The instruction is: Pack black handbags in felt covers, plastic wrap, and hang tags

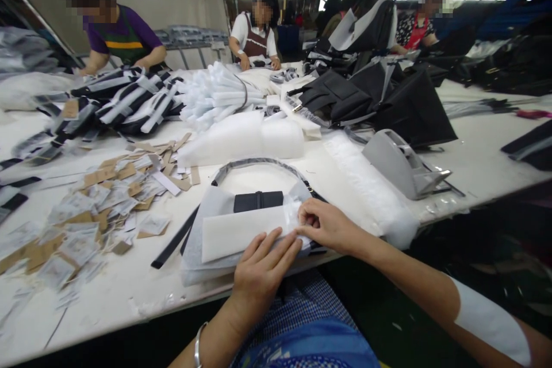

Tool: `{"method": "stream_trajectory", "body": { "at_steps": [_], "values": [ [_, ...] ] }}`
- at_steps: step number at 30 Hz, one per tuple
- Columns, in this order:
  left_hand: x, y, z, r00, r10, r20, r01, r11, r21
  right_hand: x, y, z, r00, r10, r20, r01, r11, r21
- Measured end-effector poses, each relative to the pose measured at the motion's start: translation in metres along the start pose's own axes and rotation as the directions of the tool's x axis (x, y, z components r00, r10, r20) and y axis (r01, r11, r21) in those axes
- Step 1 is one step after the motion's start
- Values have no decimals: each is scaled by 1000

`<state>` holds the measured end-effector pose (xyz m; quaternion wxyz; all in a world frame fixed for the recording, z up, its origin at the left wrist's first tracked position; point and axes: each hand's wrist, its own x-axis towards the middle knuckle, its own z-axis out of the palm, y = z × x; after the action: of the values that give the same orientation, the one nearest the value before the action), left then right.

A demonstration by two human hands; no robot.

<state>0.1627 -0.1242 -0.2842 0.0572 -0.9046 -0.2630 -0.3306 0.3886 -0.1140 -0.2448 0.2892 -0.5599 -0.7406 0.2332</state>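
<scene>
In front of me a black handbag [257, 200] lies on the table, mostly covered by thin white wrapping paper [211, 202]. Across it rests a folded strip of white foam sheet [241, 233]. My left hand [268, 261] lies flat on the lower edge of the foam with its fingers stretched out. At the strip's right end, my right hand [325, 224] pinches thumb and forefinger together; whatever is between them is too small to make out. The bag's handle [263, 162], wrapped in clear film, arches behind. A black strap [176, 237] sticks out at the left.
Brown and white tags [103, 213] are heaped at the left. Behind stand a roll of white foam [241, 141], wrapped black straps [129, 98] and black bags [345, 95]. A grey tape dispenser [394, 167] sits at the right. Several co-workers are across the table.
</scene>
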Motion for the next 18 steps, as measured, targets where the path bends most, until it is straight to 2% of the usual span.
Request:
{"method": "stream_trajectory", "body": {
  "at_steps": [6, 10, 12, 14, 16, 18],
  "values": [
    [2, 0, 0, 1000, -6, -20, 6, 1000, 13, 4, -3, 5, 994, 95, -47, -96, 995, -7],
    [-1, -7, 3, 998, 56, 13, -57, 996, 63, -1, -3, -3, 990, 39, -133, -35, 999, 34],
    [-3, -14, 6, 992, 129, 9, -129, 987, 95, -7, 7, -25, 974, 19, -224, -6, 998, 59],
    [-4, -21, 10, 983, 183, 4, -182, 976, 121, -16, 26, -63, 924, 48, -379, -48, 999, 9],
    [-4, -24, 11, 977, 215, -1, -212, 967, 139, -27, 53, -111, 833, 119, -541, -199, 975, -93],
    [-4, -25, 12, 972, 233, -5, -229, 961, 155, -36, 84, -161, 690, 280, -667, -474, 871, -125]
  ]
}}
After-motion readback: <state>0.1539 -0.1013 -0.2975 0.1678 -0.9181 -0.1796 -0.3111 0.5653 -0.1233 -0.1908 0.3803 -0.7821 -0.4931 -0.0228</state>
